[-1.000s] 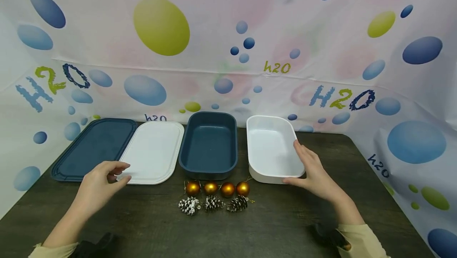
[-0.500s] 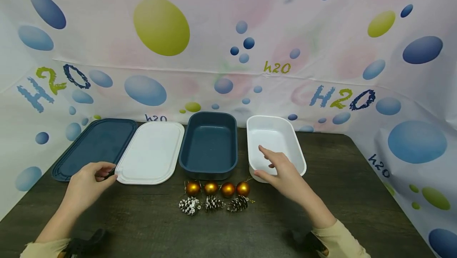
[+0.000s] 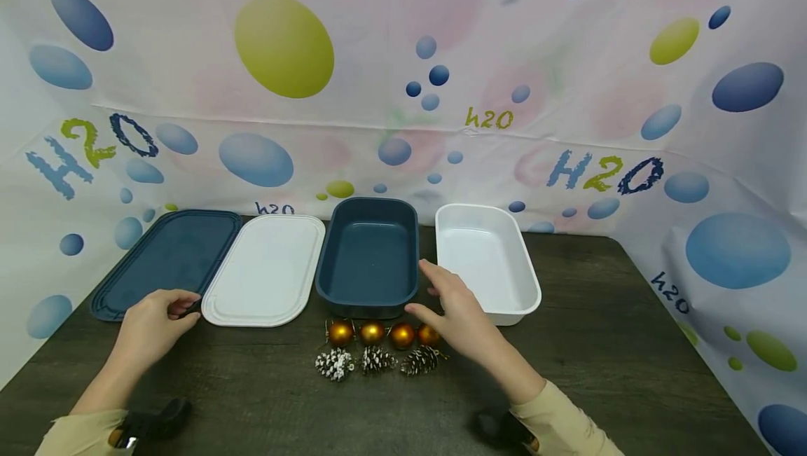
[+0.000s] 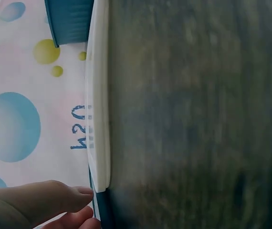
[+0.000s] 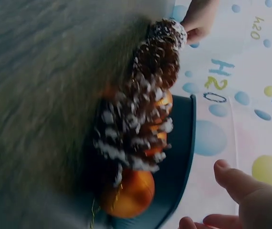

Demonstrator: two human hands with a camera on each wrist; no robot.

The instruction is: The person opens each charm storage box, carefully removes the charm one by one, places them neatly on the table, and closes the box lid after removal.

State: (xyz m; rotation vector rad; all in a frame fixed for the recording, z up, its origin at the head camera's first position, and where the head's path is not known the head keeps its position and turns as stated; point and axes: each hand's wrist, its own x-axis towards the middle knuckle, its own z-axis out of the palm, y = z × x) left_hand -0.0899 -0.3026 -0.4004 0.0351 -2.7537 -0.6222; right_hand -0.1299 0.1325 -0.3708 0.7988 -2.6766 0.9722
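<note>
My left hand (image 3: 151,323) is at the near right corner of the dark blue lid (image 3: 167,253), beside the white lid (image 3: 267,270). In the left wrist view its thumb (image 4: 76,196) and loosely bent fingers are by the corner where the two lids meet; contact is unclear. My right hand (image 3: 463,316), thumb and fingers spread, is at the near right side of the dark blue baking dish (image 3: 368,260). Its index fingertip is by the rim. The right wrist view shows the hand holding nothing. To the right stands a white baking dish (image 3: 488,260).
Several golden Christmas balls (image 3: 372,332) line up before the blue dish, the rightmost partly behind my right hand. In front of them lie three frosted pine cones (image 3: 378,359). A dark wooden table (image 3: 284,407) carries everything; a patterned curtain (image 3: 366,57) hangs behind.
My right hand has moved left from the white dish to the blue dish. The left hand has shifted left from the white lid to the blue lid's corner. Lids and dishes look unmoved.
</note>
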